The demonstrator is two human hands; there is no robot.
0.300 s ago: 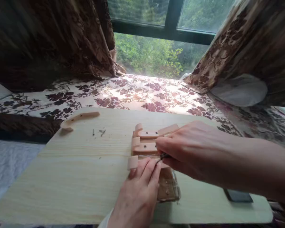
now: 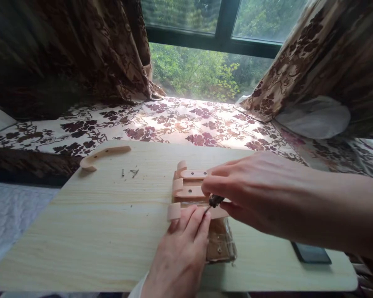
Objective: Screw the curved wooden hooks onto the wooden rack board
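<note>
My right hand point(image 2: 248, 188) is closed around the dark handle of a screwdriver point(image 2: 216, 201). The shaft slants down to the left, and its tip is by my left fingertips. My left hand point(image 2: 180, 248) presses its fingers together on the nearest wooden hook point(image 2: 174, 211), holding it against a brown board wrapped in clear film point(image 2: 220, 248). Two more wooden hooks, a far one point(image 2: 199, 174) and a middle one point(image 2: 183, 192), lie across the same board with dark screw heads in them. My fingers hide any screw under the tip.
A loose wooden hook point(image 2: 108, 152) lies at the table's far left corner. Several small screws point(image 2: 134, 173) lie near it on the pale wooden table point(image 2: 105, 231). A dark flat phone-like object point(image 2: 312, 253) rests at the right. Behind is a flowered cloth point(image 2: 180, 120).
My right hand has turned and its fingers have shifted on the handle, so more of the screwdriver shows. My left hand and the hooks have stayed in place.
</note>
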